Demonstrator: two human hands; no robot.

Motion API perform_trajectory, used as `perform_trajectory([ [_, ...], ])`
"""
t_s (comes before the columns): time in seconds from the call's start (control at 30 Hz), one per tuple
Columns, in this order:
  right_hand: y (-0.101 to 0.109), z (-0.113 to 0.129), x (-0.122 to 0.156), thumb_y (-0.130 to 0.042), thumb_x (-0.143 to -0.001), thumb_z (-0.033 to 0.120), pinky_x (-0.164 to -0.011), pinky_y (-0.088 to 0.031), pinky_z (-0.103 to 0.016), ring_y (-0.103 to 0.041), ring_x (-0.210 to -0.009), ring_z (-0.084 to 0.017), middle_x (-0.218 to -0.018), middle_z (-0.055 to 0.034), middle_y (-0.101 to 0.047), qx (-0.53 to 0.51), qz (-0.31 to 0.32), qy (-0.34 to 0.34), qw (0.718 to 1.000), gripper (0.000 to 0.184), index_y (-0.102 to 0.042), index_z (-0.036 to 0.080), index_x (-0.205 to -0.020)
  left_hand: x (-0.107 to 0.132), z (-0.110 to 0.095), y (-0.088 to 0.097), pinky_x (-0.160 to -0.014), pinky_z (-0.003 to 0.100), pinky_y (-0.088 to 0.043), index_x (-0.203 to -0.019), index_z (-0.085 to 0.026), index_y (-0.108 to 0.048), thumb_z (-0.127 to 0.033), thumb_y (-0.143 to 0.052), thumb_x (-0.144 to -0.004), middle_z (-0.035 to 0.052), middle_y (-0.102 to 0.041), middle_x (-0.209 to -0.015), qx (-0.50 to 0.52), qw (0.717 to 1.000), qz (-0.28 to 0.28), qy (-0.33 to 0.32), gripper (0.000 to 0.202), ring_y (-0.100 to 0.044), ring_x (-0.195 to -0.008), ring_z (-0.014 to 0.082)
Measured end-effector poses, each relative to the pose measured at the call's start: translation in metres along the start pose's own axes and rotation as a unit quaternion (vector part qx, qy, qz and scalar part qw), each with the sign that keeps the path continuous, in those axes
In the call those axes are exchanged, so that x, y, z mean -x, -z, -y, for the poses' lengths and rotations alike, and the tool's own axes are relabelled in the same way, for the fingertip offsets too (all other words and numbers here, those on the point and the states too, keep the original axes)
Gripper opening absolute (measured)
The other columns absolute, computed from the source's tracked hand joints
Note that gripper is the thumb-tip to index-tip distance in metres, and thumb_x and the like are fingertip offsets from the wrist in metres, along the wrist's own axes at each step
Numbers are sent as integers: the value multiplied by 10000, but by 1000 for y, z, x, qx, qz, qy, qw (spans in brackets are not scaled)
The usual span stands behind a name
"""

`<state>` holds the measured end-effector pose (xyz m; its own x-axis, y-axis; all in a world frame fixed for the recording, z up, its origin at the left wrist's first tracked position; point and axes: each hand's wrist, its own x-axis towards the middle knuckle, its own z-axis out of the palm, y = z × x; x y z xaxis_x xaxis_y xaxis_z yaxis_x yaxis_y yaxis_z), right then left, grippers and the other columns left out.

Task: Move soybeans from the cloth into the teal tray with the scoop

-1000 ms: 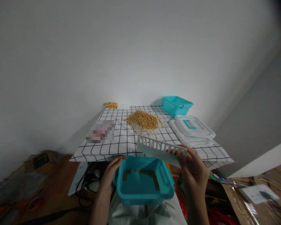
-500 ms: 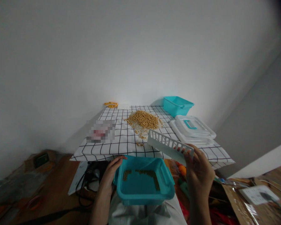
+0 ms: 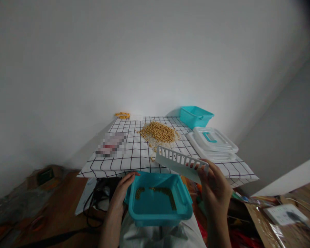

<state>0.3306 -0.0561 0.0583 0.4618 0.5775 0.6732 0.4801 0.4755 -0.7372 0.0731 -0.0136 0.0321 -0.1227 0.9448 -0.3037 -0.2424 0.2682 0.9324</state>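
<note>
A teal plastic bin [image 3: 160,217] rests on my lap against the table's front edge. Small greenish-brown beans [image 3: 167,193] lie along its floor, mostly at the far and right sides. My left hand [image 3: 121,193] grips the bin's left rim, thumb over the edge. In my right hand [image 3: 217,187] is a white slotted plastic strip [image 3: 177,164], held by its right end above the table's front edge, slots upward. Beyond the strip, a heap of yellow soybeans [image 3: 158,131] spreads over the checked cloth, with pale grains showing along its near side.
A second teal bin [image 3: 193,119] stands at the table's back right, with stacked clear lids [image 3: 217,141] in front. At the back left lies a yellow item [image 3: 122,115]. A blurred-out packet [image 3: 112,144] sits on the left. Cables and a power strip [image 3: 285,215] are on the floor.
My right hand has brought the slotted strip a little to the left and nearer me. My left hand and the bin have stayed in place.
</note>
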Motion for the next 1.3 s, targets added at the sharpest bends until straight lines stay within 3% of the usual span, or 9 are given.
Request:
perform_trajectory([
  [0.43,-2,1,-1,-663,-932,338,-706,-608,-295,-787,-808,-239,-903,-65,-805,16,-31,-14,999,171,-748,207,-1003,2,2,0,-646,276,-469,-674,-222,-783,-383,-828,-502,-47,-742,-634,8,1000,-4,-2,239,-618,-666,183],
  [0.83,-7,-8,1,-654,-940,315,-741,-586,-265,-775,-877,-216,-984,-54,-795,22,-10,5,1000,173,-748,237,-1063,6,1,-3,-671,273,-476,-663,-226,-788,-360,-824,-511,-46,-745,-643,14,1000,-7,-5,205,-627,-688,187],
  [1.07,-9,-2,4,-662,-939,274,-673,-600,-232,-779,-836,-193,-980,-27,-794,-10,-8,3,1000,153,-744,260,-1068,1,4,-1,-675,274,-478,-684,-226,-797,-373,-837,-520,-42,-755,-661,16,1000,2,-3,224,-632,-699,190],
  [1.3,-10,4,5,-664,-934,279,-716,-613,-266,-781,-869,-212,-976,-40,-795,-32,5,-12,999,151,-752,249,-1053,3,5,-1,-683,277,-479,-681,-227,-793,-378,-839,-530,-37,-751,-674,16,1000,0,-7,219,-635,-707,195],
])
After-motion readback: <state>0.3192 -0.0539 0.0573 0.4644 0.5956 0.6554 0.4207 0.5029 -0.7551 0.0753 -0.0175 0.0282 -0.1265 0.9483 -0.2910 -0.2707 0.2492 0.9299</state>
